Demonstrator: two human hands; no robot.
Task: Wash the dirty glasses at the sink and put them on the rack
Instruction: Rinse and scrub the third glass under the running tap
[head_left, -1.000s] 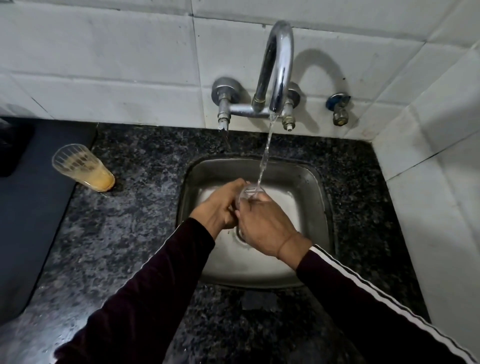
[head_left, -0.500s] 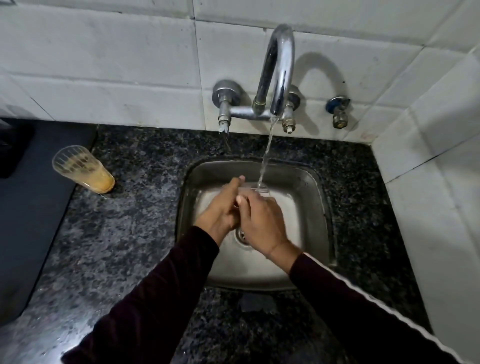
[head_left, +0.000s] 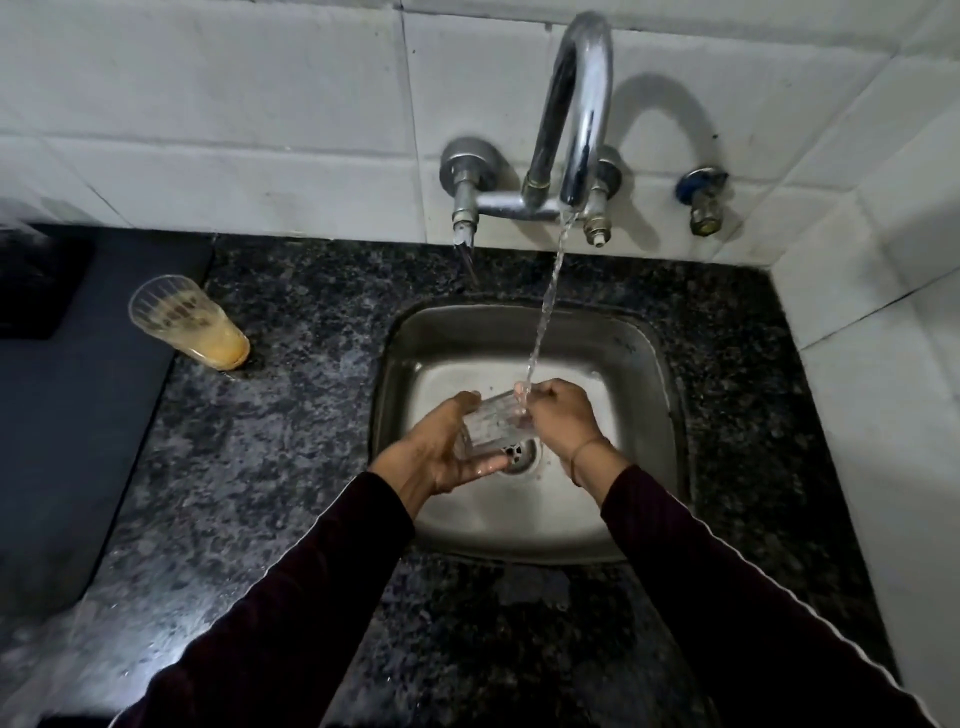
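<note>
A: Status of the hands?

B: Left hand (head_left: 441, 452) cupped under a clear glass (head_left: 493, 423), fingers curled round its lower end, palm up. Right hand (head_left: 558, 415) gripping the far end of the same glass, fingers closed round the rim area.

A: Glass position?

B: Held tilted, nearly on its side, over the steel sink (head_left: 644, 364), just above the drain (head_left: 519, 454). Not touching the basin.

A: Water?

B: Running. Thin stream (head_left: 545, 306) from the chrome tap (head_left: 576, 104), landing on the glass right at the right-hand fingers (head_left: 537, 402).

A: Other glass?

B: Second glass (head_left: 187, 322) on the dark granite surface (head_left: 291, 415), left of the sink, well apart from both hands. Upright, orange residue in the bottom. Standing just beside a dark mat (head_left: 78, 415) at far left.

A: Rack?

B: Cannot tell.
</note>
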